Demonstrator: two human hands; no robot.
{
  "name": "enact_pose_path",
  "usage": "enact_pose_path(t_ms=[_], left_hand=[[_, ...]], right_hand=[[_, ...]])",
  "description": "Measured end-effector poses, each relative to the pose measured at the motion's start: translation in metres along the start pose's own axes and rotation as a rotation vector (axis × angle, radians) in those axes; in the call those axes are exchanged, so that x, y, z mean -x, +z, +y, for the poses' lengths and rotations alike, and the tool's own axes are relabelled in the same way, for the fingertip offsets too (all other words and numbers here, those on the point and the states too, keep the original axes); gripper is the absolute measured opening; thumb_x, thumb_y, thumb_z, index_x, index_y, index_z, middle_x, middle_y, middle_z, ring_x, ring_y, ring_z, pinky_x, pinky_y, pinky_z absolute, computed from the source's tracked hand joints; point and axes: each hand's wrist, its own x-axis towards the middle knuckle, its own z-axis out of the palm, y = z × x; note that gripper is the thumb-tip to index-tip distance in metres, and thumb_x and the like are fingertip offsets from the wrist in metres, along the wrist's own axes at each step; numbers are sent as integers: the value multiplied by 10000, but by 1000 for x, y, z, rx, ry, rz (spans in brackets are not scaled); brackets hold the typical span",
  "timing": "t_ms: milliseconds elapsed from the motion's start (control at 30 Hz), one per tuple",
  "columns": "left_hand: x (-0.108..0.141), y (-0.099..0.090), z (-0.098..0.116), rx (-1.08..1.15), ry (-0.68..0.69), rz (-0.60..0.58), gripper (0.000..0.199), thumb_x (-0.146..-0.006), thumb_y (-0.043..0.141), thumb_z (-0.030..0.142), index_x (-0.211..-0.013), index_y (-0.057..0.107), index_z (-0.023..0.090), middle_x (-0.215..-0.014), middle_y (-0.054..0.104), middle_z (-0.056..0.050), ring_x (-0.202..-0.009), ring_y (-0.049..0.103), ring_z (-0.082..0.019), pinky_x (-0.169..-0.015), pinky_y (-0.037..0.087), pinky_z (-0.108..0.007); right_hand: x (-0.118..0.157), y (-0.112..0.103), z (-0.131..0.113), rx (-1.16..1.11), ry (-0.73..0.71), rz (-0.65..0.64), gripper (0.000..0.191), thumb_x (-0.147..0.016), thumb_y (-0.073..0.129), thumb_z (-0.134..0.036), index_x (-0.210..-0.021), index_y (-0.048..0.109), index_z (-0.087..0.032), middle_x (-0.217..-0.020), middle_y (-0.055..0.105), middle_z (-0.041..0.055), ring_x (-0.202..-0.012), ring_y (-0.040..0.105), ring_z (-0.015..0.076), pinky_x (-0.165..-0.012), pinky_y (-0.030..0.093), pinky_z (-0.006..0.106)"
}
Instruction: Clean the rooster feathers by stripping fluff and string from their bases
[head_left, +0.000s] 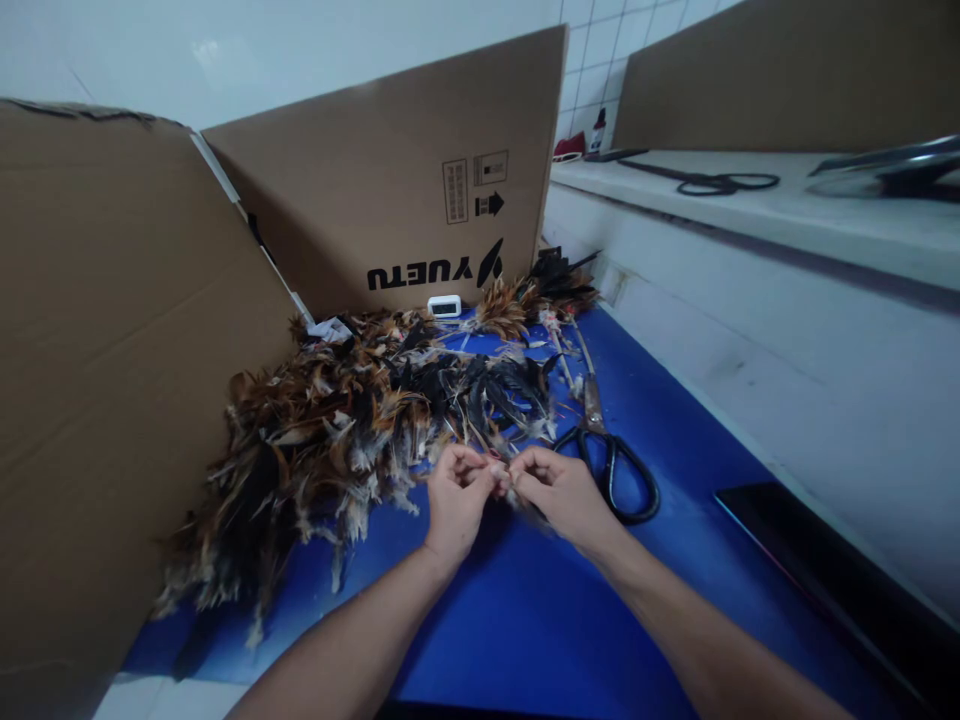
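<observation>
Both hands meet over the blue table surface (525, 600), fingertips nearly touching. My left hand (459, 495) pinches a small pale, fluffy bit, perhaps the base of a feather. My right hand (553, 488) is closed on the same feathery bit from the right, and grey down shows below its fingers. A large heap of brown feathers (322, 420) spreads to the left, with black feathers (480, 385) just beyond the hands. Large black-handled scissors (634, 490) lie right beside my right hand, blades pointing away.
Cardboard panels (390, 170) stand at the left and back. A small white digital clock (444, 307) sits before them. A black flat object (825, 570) lies at the right. Another pair of scissors (705, 183) rests on the white ledge (825, 220).
</observation>
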Motion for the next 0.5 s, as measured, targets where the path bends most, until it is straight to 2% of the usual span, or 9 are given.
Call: enact_pose_path(t_ms=[233,500], left_hand=[[-1,-1,2,59,-13,2,276,-697,694,230,-756,430,179,-712,611,24,-572,608,-100,-546,489,-223],[-3,-3,3,63,-34,4,301,-694,701,261,-760,419,181,-694,596,29,-564,601,-93,-568,494,-229]], right_hand=[[-1,-1,6,16,-7,5,90,-671,574,-234,-612,524,-188,-522,546,-32,-489,496,105,-485,382,226],[-1,-2,5,2,-12,4,87,-664,561,-236,-605,515,-192,-558,548,-22,-514,500,109,-488,379,226]])
